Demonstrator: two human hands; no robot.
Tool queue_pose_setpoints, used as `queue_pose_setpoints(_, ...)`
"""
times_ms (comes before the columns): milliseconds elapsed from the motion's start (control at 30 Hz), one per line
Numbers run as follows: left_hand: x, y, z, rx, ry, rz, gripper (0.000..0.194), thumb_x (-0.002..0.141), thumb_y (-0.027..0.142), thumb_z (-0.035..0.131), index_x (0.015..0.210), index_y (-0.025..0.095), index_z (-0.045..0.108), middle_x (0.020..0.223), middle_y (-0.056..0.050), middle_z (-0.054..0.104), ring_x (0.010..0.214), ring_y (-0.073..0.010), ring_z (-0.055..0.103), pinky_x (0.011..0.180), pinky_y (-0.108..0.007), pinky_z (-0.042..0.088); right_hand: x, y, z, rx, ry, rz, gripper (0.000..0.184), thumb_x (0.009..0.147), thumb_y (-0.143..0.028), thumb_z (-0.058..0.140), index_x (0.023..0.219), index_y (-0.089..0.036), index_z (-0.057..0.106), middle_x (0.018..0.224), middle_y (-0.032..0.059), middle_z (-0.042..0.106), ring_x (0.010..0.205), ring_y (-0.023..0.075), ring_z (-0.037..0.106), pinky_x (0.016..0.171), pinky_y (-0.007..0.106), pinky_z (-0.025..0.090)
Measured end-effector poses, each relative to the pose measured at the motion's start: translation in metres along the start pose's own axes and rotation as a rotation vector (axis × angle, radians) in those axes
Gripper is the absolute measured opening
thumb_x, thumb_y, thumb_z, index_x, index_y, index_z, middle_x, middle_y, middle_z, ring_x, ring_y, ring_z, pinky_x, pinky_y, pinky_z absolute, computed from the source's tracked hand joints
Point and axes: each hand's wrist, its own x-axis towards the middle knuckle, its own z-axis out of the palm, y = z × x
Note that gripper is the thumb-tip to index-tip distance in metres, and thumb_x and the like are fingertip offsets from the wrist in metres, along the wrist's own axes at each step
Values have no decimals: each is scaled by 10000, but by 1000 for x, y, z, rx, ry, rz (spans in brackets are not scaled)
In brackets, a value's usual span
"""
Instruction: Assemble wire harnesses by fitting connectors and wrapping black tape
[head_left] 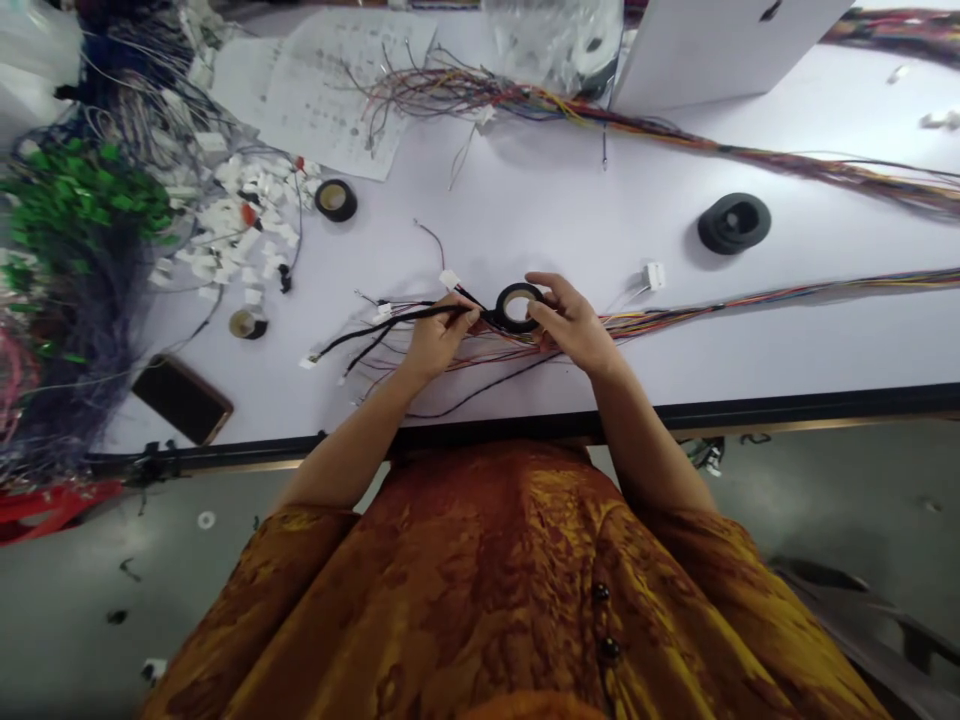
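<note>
My left hand (441,340) is closed on a wire harness (405,317), pinching its black-taped branches between thumb and fingers. White connectors end some of those branches, one (309,361) at the far left and another (450,280) just above the hand. A roll of black tape (501,308) is gripped at its right side by my right hand (566,325), thumb at the core and fingers around the rim. The roll sits against the harness, right of my left fingers. Loose coloured wires (660,317) run on to the right beneath my right hand.
A second wire bundle (660,135) crosses the back beside a white box (720,50). More tape rolls lie at the right (733,223) and left (335,200). White connectors (247,200), green-ended wires (82,190), a phone (182,398) and printed paper (315,90) occupy the left.
</note>
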Motion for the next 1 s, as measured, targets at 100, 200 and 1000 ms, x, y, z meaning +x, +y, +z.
queue_pose_setpoints(100, 7, 7, 0, -70, 10, -50, 375, 849, 569, 666, 860, 203, 586, 715, -7, 676, 582, -120, 670, 525, -217, 541, -14, -7, 6, -40, -7, -22, 531, 909, -342, 545, 1416, -232, 432, 776, -12, 568, 504, 97, 519, 447, 241, 468)
queue_pose_setpoints(200, 13, 16, -4, -23, -29, -54, 372, 869, 566, 644, 891, 200, 576, 767, -14, 696, 478, -84, 626, 388, -161, 414, -31, -10, 21, -55, -8, -25, 550, 909, -319, 526, 1440, -257, 396, 820, -1, 603, 485, 97, 528, 421, 242, 469)
queue_pose_setpoints(1000, -34, 36, 31, 1041, -192, 112, 253, 942, 94, 426, 1097, 188, 603, 909, -106, 663, 768, -223, 678, 634, -295, 479, 70, -68, 60, -853, -426, -320, 178, 763, -81, 627, 904, -133, 723, 989, 107, 694, 902, 225, 622, 808, 327, 452)
